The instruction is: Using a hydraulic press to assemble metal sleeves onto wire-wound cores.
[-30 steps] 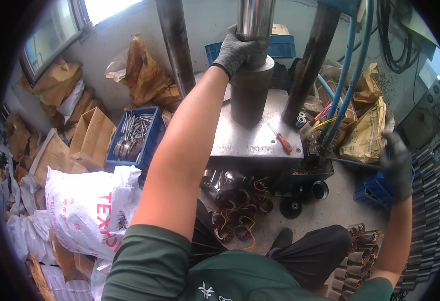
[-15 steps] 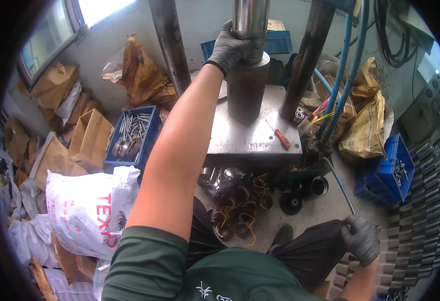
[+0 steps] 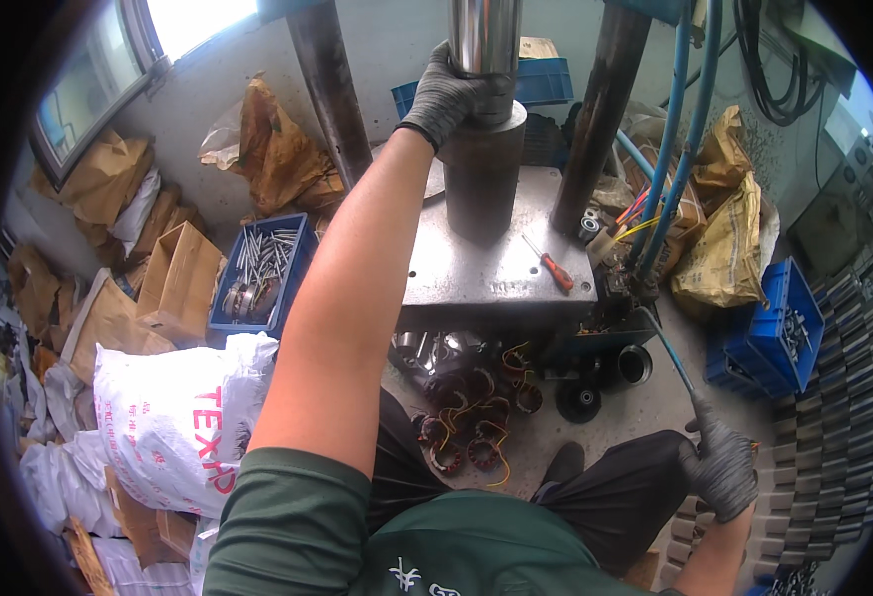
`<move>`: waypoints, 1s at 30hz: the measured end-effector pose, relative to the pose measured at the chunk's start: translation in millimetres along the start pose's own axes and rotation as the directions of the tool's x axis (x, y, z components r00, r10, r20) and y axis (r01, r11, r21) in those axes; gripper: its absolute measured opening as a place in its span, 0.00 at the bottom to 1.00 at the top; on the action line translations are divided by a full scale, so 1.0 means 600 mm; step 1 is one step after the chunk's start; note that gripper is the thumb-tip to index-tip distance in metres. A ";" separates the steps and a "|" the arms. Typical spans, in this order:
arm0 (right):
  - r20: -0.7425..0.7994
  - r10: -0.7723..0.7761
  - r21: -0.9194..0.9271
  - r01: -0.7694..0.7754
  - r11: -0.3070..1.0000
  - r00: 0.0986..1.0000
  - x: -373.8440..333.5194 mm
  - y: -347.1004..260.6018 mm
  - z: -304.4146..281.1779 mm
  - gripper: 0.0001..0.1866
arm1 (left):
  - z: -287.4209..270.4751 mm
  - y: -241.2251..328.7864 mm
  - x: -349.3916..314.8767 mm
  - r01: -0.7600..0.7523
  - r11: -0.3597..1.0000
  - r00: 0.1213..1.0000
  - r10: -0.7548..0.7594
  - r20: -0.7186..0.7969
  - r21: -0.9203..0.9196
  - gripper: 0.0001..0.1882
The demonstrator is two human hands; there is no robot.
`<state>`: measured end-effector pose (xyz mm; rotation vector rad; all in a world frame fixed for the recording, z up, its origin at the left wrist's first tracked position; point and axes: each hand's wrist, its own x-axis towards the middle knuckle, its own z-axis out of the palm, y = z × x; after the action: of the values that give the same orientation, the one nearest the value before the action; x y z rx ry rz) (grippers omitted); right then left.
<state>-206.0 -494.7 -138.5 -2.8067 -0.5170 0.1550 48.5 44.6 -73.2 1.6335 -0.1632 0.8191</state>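
One part [image 3: 497, 107] is set under the ram [image 3: 484, 38], top centre — left hand [image 3: 446, 97] gripping, not yet released. Right hand [image 3: 721, 471], lower right — grip unclear.

Dark green on top, a short-sleeved shirt [image 3: 496, 536] with small white markings [image 3: 405, 573] on the chest, and there's the left sleeve [image 3: 292, 507], hemmed above a bare forearm [image 3: 357, 278]! Below, dark, creased trousers [image 3: 625, 487] and a dark shoe [image 3: 562, 464]. Grey, dark-streaked gloves on both, left hand [image 3: 444, 97] and right hand [image 3: 719, 469], the left cuff [image 3: 420, 128] darker, snug at the wrist!
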 end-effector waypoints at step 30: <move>0.063 -0.197 -0.083 0.202 0.976 0.978 0.020 0.024 -0.021 0.15 | -0.007 -0.028 0.015 0.051 0.989 0.999 -0.049 -0.018 0.136 0.42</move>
<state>-188.1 -506.2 -131.4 -2.8208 -0.8339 0.1702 62.1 55.8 -81.4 1.7524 -0.0564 0.8186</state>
